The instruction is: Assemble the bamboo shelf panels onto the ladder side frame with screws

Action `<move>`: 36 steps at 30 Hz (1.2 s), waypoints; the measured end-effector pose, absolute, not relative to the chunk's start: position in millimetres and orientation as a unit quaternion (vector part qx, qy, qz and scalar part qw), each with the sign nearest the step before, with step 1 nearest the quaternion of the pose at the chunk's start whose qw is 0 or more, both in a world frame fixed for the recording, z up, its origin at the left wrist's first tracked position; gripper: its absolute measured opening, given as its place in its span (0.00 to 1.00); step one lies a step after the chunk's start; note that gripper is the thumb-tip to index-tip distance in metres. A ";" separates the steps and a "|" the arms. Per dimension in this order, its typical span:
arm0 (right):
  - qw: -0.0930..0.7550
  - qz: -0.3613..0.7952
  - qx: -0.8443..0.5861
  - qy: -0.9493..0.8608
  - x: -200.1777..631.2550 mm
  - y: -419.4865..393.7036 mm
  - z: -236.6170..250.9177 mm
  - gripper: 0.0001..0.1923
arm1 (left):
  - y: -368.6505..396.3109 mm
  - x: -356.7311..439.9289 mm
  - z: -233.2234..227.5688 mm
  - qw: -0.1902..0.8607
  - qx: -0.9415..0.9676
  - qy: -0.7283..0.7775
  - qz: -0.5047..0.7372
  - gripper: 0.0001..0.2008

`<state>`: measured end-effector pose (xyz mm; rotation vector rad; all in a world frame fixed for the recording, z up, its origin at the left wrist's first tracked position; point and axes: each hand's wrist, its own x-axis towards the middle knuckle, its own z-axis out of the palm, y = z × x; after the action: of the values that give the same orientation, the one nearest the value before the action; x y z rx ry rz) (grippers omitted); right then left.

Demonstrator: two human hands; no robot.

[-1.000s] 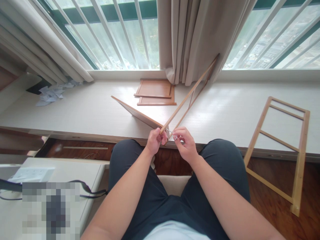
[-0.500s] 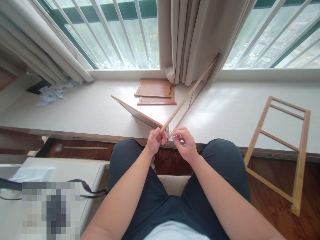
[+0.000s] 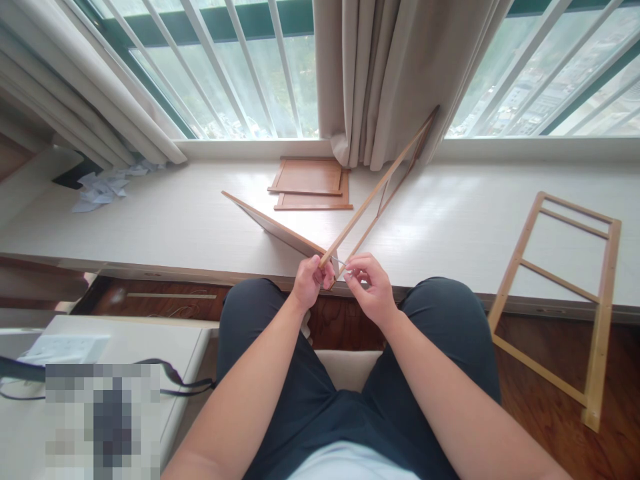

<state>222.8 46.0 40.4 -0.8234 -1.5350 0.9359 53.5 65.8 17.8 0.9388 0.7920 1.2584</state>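
My left hand (image 3: 309,281) is closed around the near end of a tall wooden frame (image 3: 367,198), where it meets the corner of a wooden panel (image 3: 277,230). The frame slants up and away to the curtain, and the panel stands on edge to the left. My right hand (image 3: 369,285) pinches a thin metal hex key (image 3: 339,261), whose shaft points left into the joint beside my left fingers. The tip of the key and any screw there are hidden.
Two small wooden panels (image 3: 313,179) lie overlapped on the white windowsill counter (image 3: 190,220). A second wooden frame (image 3: 560,283) leans on the counter edge at right. Torn paper (image 3: 100,188) lies at far left. A white table (image 3: 187,340) stands at lower left.
The fingers of my right hand have shifted slightly around the hex key. My left hand, the frame and the panel stay in place.
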 end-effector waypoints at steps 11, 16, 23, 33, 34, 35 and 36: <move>0.557 0.408 -0.349 -0.634 222.7 46.1 38.5 0.05 | 66.0 53.5 18.1 0.637 0.412 0.350 0.550 0.31; 0.558 0.411 -0.364 -0.622 221.8 46.0 37.0 0.05 | 65.9 53.1 16.7 0.640 0.407 0.347 0.551 0.31; 0.558 0.413 -0.369 -0.618 221.6 46.4 36.4 0.05 | 65.8 53.1 15.9 0.640 0.407 0.349 0.551 0.31; 0.558 0.418 -0.376 -0.611 221.0 46.3 36.8 0.04 | 65.6 53.3 15.8 0.642 0.404 0.346 0.553 0.30; 0.557 0.418 -0.377 -0.610 220.9 46.2 36.8 0.04 | 65.6 53.3 15.7 0.642 0.404 0.345 0.553 0.30; 0.556 0.419 -0.378 -0.610 220.9 46.2 36.7 0.05 | 65.6 53.3 15.6 0.642 0.404 0.344 0.553 0.30; 0.556 0.420 -0.378 -0.610 221.0 46.1 36.5 0.05 | 65.6 53.3 15.6 0.643 0.404 0.343 0.553 0.30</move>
<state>221.0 46.1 36.5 -0.8932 -1.4403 0.9912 53.3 65.6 15.6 0.9216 0.7813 1.2600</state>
